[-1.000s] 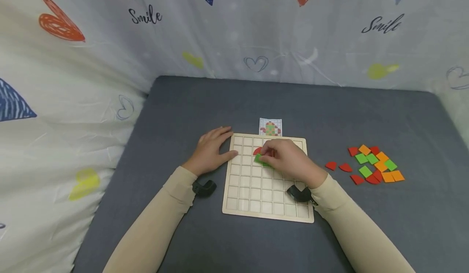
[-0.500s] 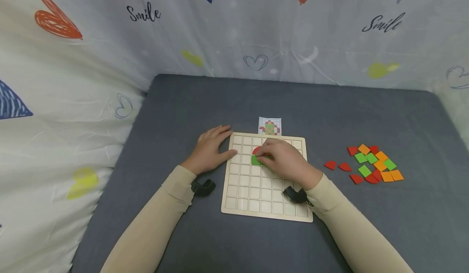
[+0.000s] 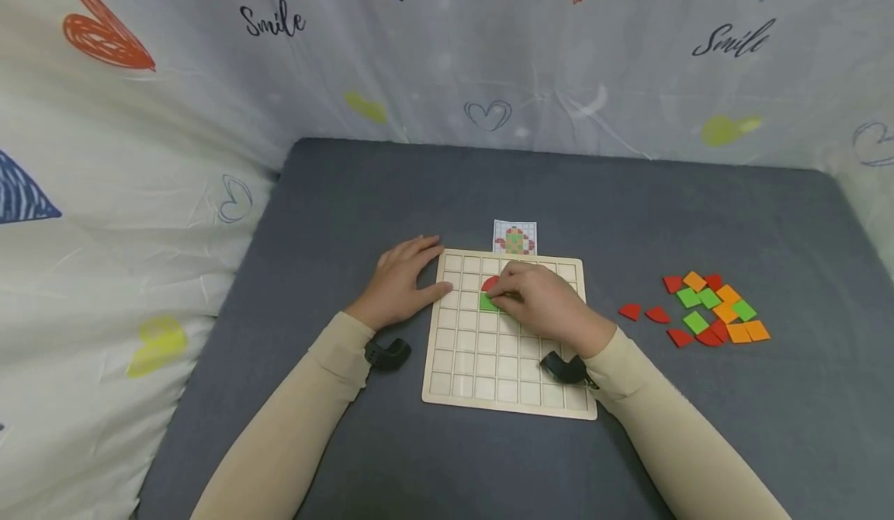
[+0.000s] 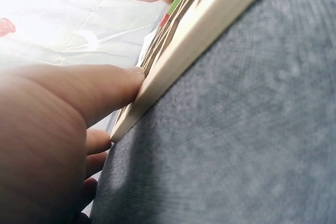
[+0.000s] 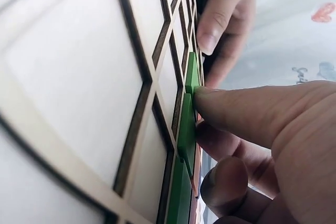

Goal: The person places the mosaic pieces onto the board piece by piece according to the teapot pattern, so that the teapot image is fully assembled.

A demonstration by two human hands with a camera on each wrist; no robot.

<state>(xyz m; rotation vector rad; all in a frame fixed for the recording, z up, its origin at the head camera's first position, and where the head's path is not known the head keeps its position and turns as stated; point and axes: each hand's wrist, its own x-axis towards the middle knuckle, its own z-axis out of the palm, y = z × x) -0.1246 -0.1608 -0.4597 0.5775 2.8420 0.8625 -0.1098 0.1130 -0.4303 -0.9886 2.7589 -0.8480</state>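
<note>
A wooden grid board [image 3: 463, 363] lies on the dark table, with a red rounded tile [image 3: 490, 282] near its upper middle. Just below that tile is a green square tile [image 3: 486, 303]. My right hand [image 3: 548, 306] is over the board, thumb and fingertips pinching a green tile [image 5: 185, 132] that sits slightly proud of the grid in the right wrist view. More green tiles adjoin it there. My left hand [image 3: 396, 287] rests at the board's upper left edge, thumb [image 4: 113, 86] on the rim and fingers along the corner. The right hand hides part of the tile row.
Loose red, orange and green tiles [image 3: 708, 299] are scattered on the table to the right. A printed pattern card [image 3: 514, 230] lies partly behind the board's far edge. A white patterned curtain [image 3: 419, 62] surrounds the back and left side.
The right fingertips have shifted slightly left. The green tile beneath the red one looked skewed earlier and now appears square with the grid. My left hand has stayed put.
</note>
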